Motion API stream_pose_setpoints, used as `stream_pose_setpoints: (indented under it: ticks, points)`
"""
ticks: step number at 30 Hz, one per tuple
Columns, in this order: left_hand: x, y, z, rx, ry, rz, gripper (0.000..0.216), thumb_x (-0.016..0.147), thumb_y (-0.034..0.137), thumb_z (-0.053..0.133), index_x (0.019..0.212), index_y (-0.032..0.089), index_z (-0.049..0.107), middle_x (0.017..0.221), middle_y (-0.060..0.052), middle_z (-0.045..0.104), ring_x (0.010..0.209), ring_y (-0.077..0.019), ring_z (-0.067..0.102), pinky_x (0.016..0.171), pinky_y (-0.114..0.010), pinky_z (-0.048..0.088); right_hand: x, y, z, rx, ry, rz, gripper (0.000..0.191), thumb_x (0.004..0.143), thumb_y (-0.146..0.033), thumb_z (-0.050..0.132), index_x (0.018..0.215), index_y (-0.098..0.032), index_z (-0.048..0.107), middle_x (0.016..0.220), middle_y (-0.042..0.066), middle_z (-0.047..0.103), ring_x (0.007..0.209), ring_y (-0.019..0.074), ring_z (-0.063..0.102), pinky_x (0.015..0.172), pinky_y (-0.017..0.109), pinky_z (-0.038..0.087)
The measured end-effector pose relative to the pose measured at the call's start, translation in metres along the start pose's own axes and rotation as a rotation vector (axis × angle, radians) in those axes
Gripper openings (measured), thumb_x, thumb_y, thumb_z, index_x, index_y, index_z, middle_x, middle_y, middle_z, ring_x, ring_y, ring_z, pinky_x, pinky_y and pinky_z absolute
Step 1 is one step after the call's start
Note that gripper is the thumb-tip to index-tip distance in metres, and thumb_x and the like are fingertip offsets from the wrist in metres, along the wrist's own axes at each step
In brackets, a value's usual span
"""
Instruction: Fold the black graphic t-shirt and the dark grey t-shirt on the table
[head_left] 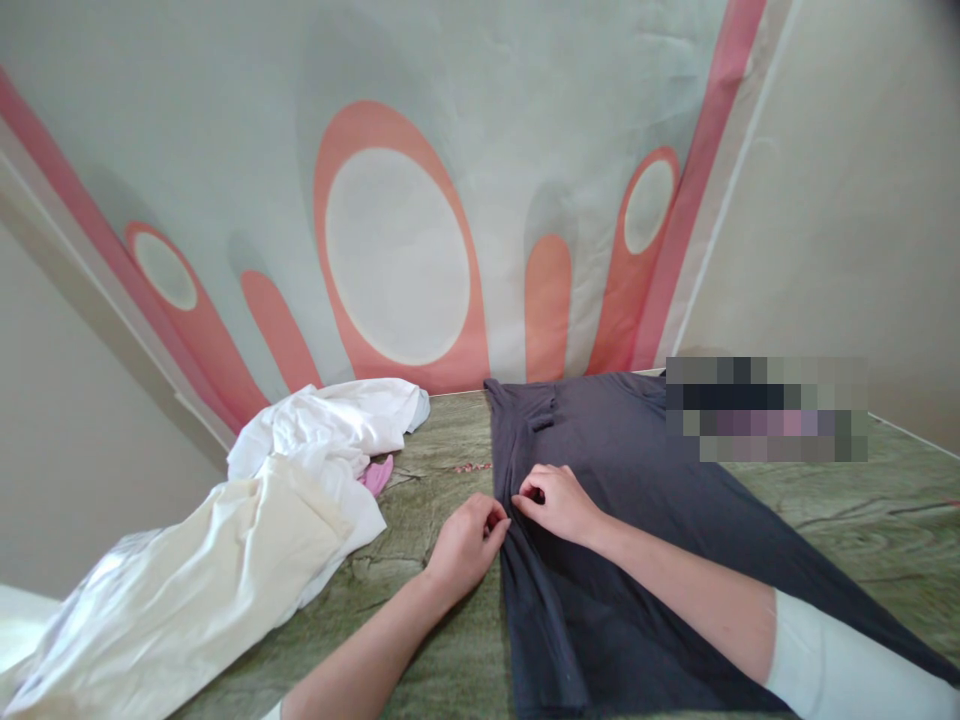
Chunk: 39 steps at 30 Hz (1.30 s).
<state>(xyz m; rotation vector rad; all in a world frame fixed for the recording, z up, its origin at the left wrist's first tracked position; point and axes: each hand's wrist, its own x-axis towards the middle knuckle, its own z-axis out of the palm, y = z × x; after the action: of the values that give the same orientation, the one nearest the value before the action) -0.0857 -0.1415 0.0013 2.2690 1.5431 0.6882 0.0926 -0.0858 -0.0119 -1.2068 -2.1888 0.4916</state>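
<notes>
A dark grey garment (637, 480) lies spread on the wood-grain surface, with one long side folded inward into a narrow strip. What kind of garment it is, I cannot tell for sure. At that folded left edge, my left hand (471, 540) pinches the cloth between thumb and fingers. Just across the fold, my right hand (555, 500) is closed in a pinch on the same cloth, its forearm lying over the garment. A small sleeve-like flap sticks out near the far end of the fold.
To the left, white cloth (322, 425) and a cream garment (255, 540) lie in a loose heap, with a bit of pink cloth (377, 475) poking out. A patterned backdrop (525, 120) rises behind the wood-grain surface (442, 450). A blurred-out patch covers something at the right.
</notes>
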Motion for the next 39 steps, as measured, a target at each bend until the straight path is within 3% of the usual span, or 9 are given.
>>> stream_pose_setpoints:
  ticks: [8,14,20,26,28,30,33,36,39]
  points:
    - [-0.001,0.001,-0.001,-0.032,0.016,-0.018,0.013,0.085,0.029,0.046,0.088,0.019,0.054,0.077,-0.001,0.056,0.068,-0.0138,0.052,0.065,-0.024,0.040,0.000,0.003,0.000,0.032,0.000,0.046,0.011,0.070,-0.021,0.058,0.059,-0.019,0.056,0.067,-0.001,0.059,0.064,0.0127,0.052,0.066,0.027,0.031]
    - [-0.001,0.002,-0.003,-0.007,-0.008,-0.016,0.015,0.086,0.028,0.042,0.084,0.019,0.054,0.079,-0.002,0.056,0.071,-0.0145,0.052,0.065,-0.024,0.040,-0.004,0.001,-0.011,-0.072,-0.047,0.059,0.010,0.066,-0.019,0.059,0.057,-0.018,0.054,0.065,-0.001,0.058,0.066,0.0128,0.051,0.067,0.027,0.028]
    - [-0.004,0.007,-0.006,-0.024,0.017,0.048,0.021,0.084,0.024,0.046,0.104,0.021,0.053,0.091,-0.003,0.052,0.078,-0.0145,0.053,0.073,-0.025,0.043,-0.005,-0.002,-0.012,-0.129,-0.090,0.060,0.009,0.069,-0.021,0.056,0.061,-0.017,0.057,0.068,-0.001,0.059,0.069,0.0125,0.052,0.068,0.026,0.028]
    - [-0.005,0.010,-0.010,0.037,-0.002,0.113,0.018,0.087,0.027,0.043,0.095,0.022,0.059,0.090,-0.004,0.048,0.085,-0.0160,0.052,0.079,-0.027,0.043,0.016,0.023,-0.025,-0.091,-0.245,0.095,0.024,0.078,-0.037,0.051,0.068,-0.018,0.061,0.069,0.001,0.062,0.063,0.0131,0.053,0.059,0.024,0.033]
    - [-0.005,0.009,-0.010,0.046,0.006,0.104,0.019,0.087,0.027,0.042,0.093,0.021,0.059,0.089,-0.004,0.049,0.083,-0.0158,0.052,0.078,-0.028,0.043,0.029,0.033,-0.031,-0.119,-0.253,0.096,0.020,0.080,-0.034,0.051,0.075,-0.018,0.063,0.073,0.002,0.063,0.065,0.0136,0.055,0.058,0.024,0.035]
    - [-0.004,0.009,-0.009,0.045,0.019,0.103,0.019,0.088,0.028,0.042,0.091,0.020,0.059,0.091,-0.005,0.049,0.085,-0.0162,0.052,0.080,-0.028,0.043,0.041,0.039,-0.034,-0.200,-0.219,0.043,0.015,0.080,-0.026,0.052,0.084,-0.018,0.064,0.081,0.003,0.063,0.069,0.0134,0.056,0.061,0.023,0.036]
    - [-0.004,0.008,-0.009,0.035,0.026,0.131,0.020,0.088,0.027,0.042,0.093,0.020,0.060,0.101,-0.006,0.052,0.096,-0.0175,0.050,0.087,-0.031,0.041,0.054,0.038,-0.034,-0.380,-0.195,-0.158,0.018,0.081,-0.020,0.052,0.094,-0.020,0.063,0.091,0.005,0.061,0.077,0.0136,0.057,0.068,0.024,0.036]
    - [-0.003,0.007,-0.010,0.063,-0.005,0.164,0.026,0.090,0.028,0.039,0.107,0.022,0.058,0.117,-0.006,0.051,0.109,-0.0188,0.045,0.095,-0.035,0.035,0.061,0.031,-0.033,-0.616,-0.247,-0.353,0.016,0.082,-0.017,0.049,0.085,-0.018,0.065,0.088,0.006,0.060,0.080,0.0161,0.056,0.072,0.028,0.034]
    - [-0.003,0.005,-0.010,0.129,-0.048,0.168,0.033,0.092,0.032,0.035,0.121,0.026,0.050,0.131,-0.003,0.044,0.121,-0.0212,0.035,0.100,-0.041,0.030,0.066,0.029,-0.033,-0.788,-0.274,-0.457,0.019,0.083,-0.014,0.047,0.075,-0.014,0.064,0.081,0.008,0.060,0.079,0.0176,0.054,0.071,0.031,0.032]
